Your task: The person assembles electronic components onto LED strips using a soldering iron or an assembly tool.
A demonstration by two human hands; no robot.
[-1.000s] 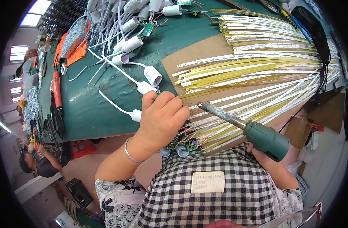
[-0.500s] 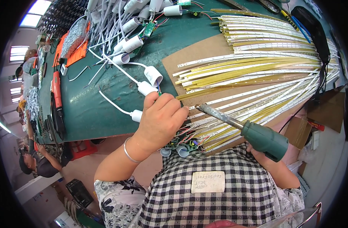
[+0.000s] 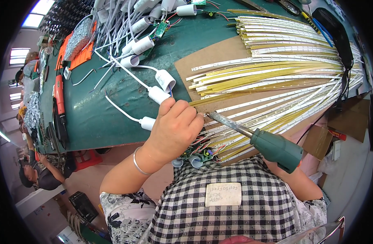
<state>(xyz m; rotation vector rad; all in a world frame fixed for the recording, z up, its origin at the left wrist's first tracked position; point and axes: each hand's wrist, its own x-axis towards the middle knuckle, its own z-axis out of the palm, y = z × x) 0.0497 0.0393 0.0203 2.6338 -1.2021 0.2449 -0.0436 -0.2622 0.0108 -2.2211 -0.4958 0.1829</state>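
My left hand (image 3: 176,128) is closed, its fingertips pinched over the end of the LED strips at the near left of the bundle. What sits between those fingers is hidden by the hand. A soldering iron (image 3: 274,148) with a green handle crosses from the right, its dark tip close beside my left fingertips. My right hand (image 3: 276,167) is wrapped round that handle from beneath, mostly covered by it. White LED strips (image 3: 255,116) fan out under the iron. Just beyond my left hand lie white lamp sockets (image 3: 158,94) with cables.
A brown cardboard sheet (image 3: 219,53) carries more strips. Sockets with circuit boards (image 3: 161,30) are heaped at the back. An orange-red power screwdriver (image 3: 59,95) lies left. Small boards with wires (image 3: 204,154) hang at the near edge. A co-worker (image 3: 42,173) is at far left.
The soldering iron has shifted a little left and down, bringing its tip closer to my left fingertips. My left hand has barely moved.
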